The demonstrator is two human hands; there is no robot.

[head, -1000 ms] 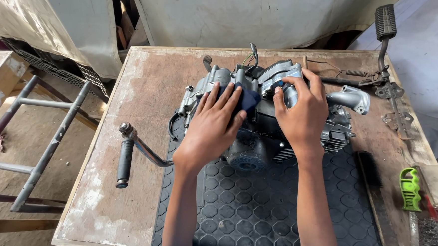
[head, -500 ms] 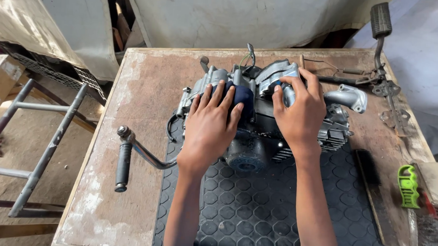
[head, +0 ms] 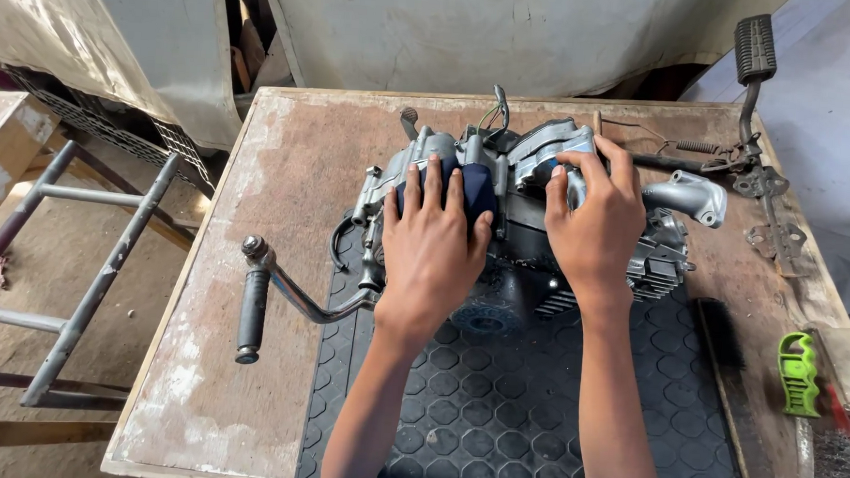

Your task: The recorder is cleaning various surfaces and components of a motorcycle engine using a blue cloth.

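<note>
The left hand (head: 431,244) lies flat, fingers spread, pressing a dark blue cloth (head: 471,188) on the engine (head: 513,224). The right hand (head: 596,219) grips the engine's top, fingers curled over it. The engine sits at the far edge of a black mat (head: 532,419) on the table (head: 283,164). Its kick lever (head: 267,294) juts left of the engine; a green-handled tool (head: 798,373) lies well right.

I count one motorcycle engine (head: 523,225), one black rubber mat (head: 532,410) and one wooden table (head: 282,183). I see two levers with rubber grips: a kick lever (head: 267,294) and a foot pedal (head: 754,57). There is also one green-handled brush (head: 801,375), one spring (head: 696,147) and one grey metal frame (head: 84,279).
</note>
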